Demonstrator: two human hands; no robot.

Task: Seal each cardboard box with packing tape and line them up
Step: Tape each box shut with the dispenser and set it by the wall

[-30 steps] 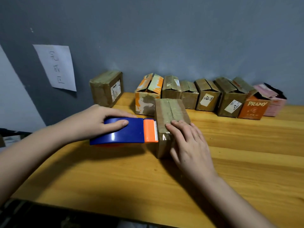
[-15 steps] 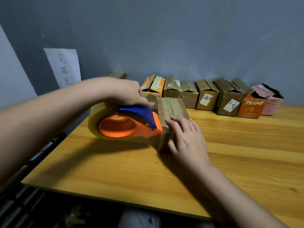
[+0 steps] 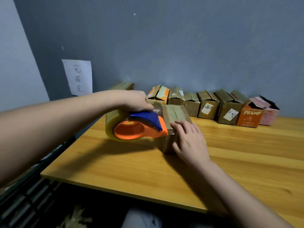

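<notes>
A brown cardboard box (image 3: 175, 114) wrapped in tape stands on the wooden table (image 3: 238, 162) in the middle. My right hand (image 3: 190, 141) lies flat on its near top edge and front, fingers straight. My left hand (image 3: 137, 101) grips the blue handle of a tape dispenser (image 3: 136, 126) from above. The dispenser has an orange hub and a roll of clear tape, and its orange nose touches the box's left side. A row of several boxes (image 3: 209, 106) lines the wall behind, some with flaps up.
One sealed box (image 3: 122, 86) sits apart at the back left, mostly hidden by my left arm. A white paper sign (image 3: 78, 77) hangs on the grey wall. The table's left and front edges drop to a dark floor with clutter.
My left hand has turned the dispenser from lying flat to standing on its side against the box and lifted over it. My right hand stays on the box.
</notes>
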